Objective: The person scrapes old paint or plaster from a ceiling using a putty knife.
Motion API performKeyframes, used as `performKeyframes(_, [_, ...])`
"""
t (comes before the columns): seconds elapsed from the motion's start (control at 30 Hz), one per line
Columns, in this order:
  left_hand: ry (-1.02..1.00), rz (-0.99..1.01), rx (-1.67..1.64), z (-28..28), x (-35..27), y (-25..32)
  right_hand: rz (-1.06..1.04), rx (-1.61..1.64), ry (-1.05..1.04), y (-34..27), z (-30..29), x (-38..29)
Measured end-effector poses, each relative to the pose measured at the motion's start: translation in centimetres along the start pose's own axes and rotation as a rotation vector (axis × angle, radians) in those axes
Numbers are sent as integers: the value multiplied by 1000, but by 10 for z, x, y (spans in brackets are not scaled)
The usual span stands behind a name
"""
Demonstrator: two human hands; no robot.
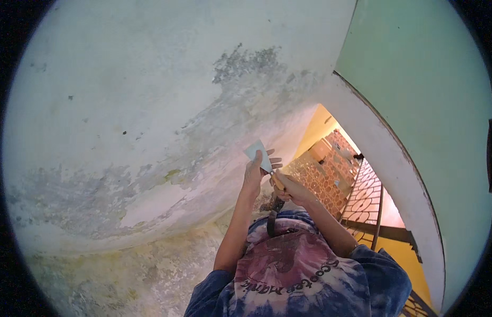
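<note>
A putty knife (263, 157) with a broad, pale metal blade and a light wooden handle is in front of my body. My right hand (287, 188) is closed around its handle. At the blade, my left hand (257, 168) has its thumb laid on the face, with the other fingers behind it and spread past its right edge. Beyond the blade stands a pale plastered wall (158, 99) with grey stains and patches of peeling paint. The blade's tip appears in front of this wall; whether it touches cannot be told.
A green wall surface (420, 99) curves along the right, edged by a white band (388, 150). Low at right are a metal railing (378, 214) and a stone-patterned floor (317, 178) with a brown box (320, 150). Flaking, yellowish plaster (150, 273) lies at lower left.
</note>
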State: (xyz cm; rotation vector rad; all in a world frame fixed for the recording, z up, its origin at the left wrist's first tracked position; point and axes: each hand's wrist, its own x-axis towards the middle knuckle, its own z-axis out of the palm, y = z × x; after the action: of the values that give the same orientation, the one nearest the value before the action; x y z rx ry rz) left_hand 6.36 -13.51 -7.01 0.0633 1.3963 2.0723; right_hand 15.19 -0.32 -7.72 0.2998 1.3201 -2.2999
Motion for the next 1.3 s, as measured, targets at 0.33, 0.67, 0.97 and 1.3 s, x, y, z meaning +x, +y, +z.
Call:
performKeyframes(0.33, [324,567,316,71,-4,144,-425,-68,101,-141,96,28])
performKeyframes(0.67, [404,547,135,101,1,152,-413,-181,-3,-171,78,12])
performKeyframes(0.97, [241,505,-323,131,28,120,-365,-710,-14,-207,19,-7])
performKeyframes(1.3, [118,668,-682,144,46,129,-569,-1156,4,-250,33,-18])
